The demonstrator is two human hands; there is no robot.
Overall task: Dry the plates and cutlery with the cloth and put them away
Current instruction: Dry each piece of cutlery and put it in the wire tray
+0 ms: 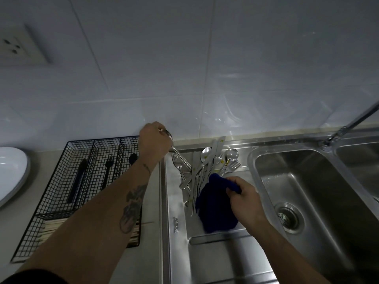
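My left hand (154, 142) grips a silver spoon (178, 152), lifted above the back left of the steel drainboard (215, 255), its bowl up by my fingers. My right hand (245, 196) holds a dark blue cloth (214, 208) that hangs down onto the drainboard. A pile of silver cutlery (207, 167), spoons, forks and knives, lies on the drainboard just behind the cloth. A black wire cutlery tray (82, 181) stands on the counter to the left, with black cutlery in its back compartments and chopsticks in the front one.
A white plate (12, 173) sits at the far left edge of the counter. The sink basin (307, 201) with its drain lies to the right, a tap (352, 119) rising behind it. A wall socket (18, 46) is mounted on the tiled wall upper left.
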